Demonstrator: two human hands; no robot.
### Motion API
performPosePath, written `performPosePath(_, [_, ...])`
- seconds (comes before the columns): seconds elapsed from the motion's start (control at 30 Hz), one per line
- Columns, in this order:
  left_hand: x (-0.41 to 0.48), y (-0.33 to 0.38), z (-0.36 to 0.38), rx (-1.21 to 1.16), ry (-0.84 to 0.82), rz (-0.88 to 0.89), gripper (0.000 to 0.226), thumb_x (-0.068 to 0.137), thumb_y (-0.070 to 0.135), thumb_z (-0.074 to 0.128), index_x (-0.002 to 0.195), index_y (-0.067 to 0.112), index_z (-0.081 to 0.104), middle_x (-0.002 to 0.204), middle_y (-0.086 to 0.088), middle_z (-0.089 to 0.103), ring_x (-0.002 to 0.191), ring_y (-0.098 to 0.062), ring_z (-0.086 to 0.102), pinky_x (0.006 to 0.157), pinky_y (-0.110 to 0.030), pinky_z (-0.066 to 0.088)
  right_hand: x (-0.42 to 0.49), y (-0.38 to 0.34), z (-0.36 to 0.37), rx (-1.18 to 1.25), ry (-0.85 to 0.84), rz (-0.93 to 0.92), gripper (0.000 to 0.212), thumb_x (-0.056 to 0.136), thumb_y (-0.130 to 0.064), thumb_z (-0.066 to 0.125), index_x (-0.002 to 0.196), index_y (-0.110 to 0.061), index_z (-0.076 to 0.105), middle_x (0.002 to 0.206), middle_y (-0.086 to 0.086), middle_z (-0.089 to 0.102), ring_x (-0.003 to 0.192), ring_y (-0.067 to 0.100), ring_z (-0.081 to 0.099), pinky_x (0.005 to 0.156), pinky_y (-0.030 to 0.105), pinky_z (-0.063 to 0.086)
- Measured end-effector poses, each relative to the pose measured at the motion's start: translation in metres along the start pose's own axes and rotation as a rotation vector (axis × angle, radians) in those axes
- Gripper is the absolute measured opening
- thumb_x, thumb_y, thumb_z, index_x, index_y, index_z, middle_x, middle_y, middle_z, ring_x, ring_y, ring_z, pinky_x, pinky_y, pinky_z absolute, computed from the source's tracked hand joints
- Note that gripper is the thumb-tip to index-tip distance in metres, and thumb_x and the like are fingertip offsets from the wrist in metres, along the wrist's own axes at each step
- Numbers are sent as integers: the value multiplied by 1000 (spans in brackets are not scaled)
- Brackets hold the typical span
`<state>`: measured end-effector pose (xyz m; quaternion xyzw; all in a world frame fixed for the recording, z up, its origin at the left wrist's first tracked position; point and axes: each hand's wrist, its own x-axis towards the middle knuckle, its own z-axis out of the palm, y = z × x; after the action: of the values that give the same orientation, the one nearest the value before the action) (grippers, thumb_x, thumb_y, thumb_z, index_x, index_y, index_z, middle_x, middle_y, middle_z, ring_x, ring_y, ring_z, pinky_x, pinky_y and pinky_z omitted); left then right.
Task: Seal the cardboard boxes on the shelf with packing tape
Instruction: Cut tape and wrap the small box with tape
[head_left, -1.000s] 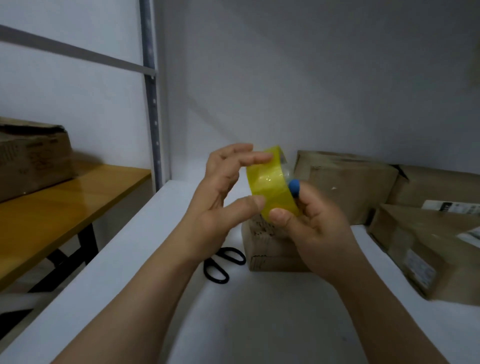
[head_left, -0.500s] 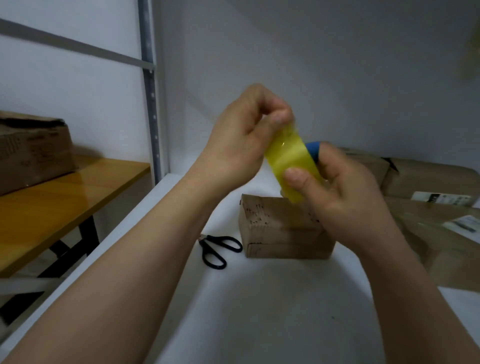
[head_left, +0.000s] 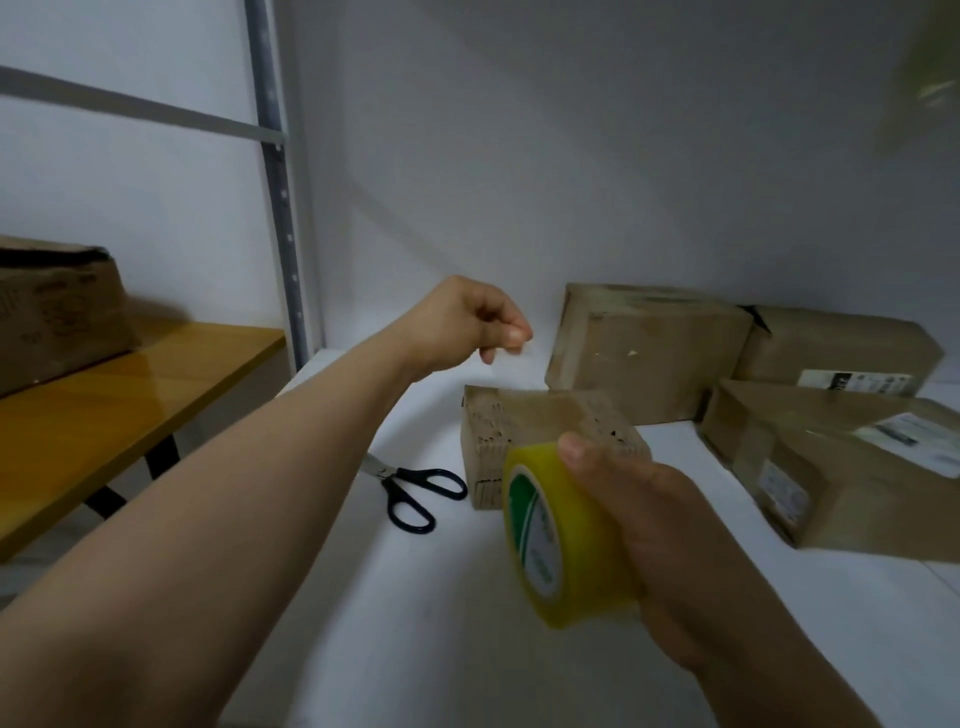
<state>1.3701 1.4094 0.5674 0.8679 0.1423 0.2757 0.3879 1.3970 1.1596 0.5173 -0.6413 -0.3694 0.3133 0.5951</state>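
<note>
Yellow-tinted packing tape (head_left: 563, 540) sits in the right grip (head_left: 660, 535), which is closed round the roll's outer band with the thumb laid over its top edge, low in view at about 5 o'clock. The left grip (head_left: 467, 325), out at 11 o'clock from the roll, is pinched thumb to forefinger. It seems to hold the free end of a clear tape strip (head_left: 530, 410), which shows only as a faint sheen across the small box (head_left: 485, 462).

That box lies on the white shelf (head_left: 363, 597) just beyond the roll, with scissors (head_left: 415, 491) near its 9 o'clock side. Larger boxes (head_left: 644, 348) crowd the shelf from 1 to 3 o'clock. A wooden counter (head_left: 130, 395) stands off at 9 o'clock.

The roll looks light and stiff, and is best held by its rim so that it can turn. The drawn film is likely thin, limp and sticky. It would fold onto itself or cling to skin if it went slack, so only the very tip should be pinched and the span kept taut. The small box is probably light enough to skid on the smooth shelf when pressed, so it will want steadying.
</note>
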Motion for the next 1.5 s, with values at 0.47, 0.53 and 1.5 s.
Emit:
performPosePath(0.47, [33, -55, 5, 88, -8, -26, 8, 90, 1, 70, 91, 8, 74, 83, -2, 73, 57, -3, 60, 65, -16, 53, 20, 16, 8, 76, -30, 141, 55, 62, -63, 69, 92, -17, 74, 104, 20, 72, 100, 38, 70, 94, 59, 53])
performPosePath(0.53, [36, -61, 6, 93, -8, -22, 7, 90, 2, 71, 92, 7, 75, 86, -4, 74, 60, -5, 62, 68, -18, 55, 24, 18, 6, 83, -37, 142, 46, 65, -60, 68, 88, -21, 77, 100, 15, 75, 95, 33, 72, 93, 57, 55])
performPosePath(1.5, [25, -80, 15, -72, -145, -294, 56, 88, 50, 70, 134, 19, 64, 123, 6, 69, 117, -12, 62, 100, -28, 48, 41, 27, 5, 118, -41, 146, 18, 64, -62, 63, 69, -51, 76, 89, -7, 78, 87, 18, 76, 92, 51, 58])
